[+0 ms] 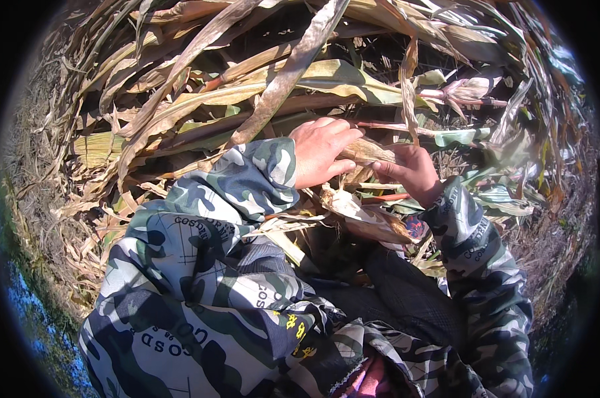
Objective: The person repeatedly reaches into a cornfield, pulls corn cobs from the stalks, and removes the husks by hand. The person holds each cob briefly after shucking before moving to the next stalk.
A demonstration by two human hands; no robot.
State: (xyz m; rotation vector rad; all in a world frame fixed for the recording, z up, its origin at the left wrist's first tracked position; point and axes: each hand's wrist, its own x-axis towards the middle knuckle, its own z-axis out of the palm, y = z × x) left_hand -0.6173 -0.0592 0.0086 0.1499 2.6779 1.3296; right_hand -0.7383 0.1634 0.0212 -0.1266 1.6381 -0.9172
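Near the middle of the head view, a dry, husk-covered corn ear [368, 150] lies between my two hands. My left hand [322, 149] rests over its left end, with the fingers bent around it and the thumb beneath. My right hand [412, 171] pinches the husk at the other end between thumb and fingers. Just below them, a loose pale corn husk [350, 204] with a torn, frayed end lies over the ground near my lap. Both forearms are in camouflage sleeves. Whether kernels show is hidden by the husk and fingers.
Dry corn stalks and leaves [205, 99] lie piled ahead and to both sides. A long brown leaf [295, 74] slants up beyond my left hand. At the right is a pinkish husk on a stalk [471, 92]. A patterned shoe [417, 229] partly shows below my right hand.
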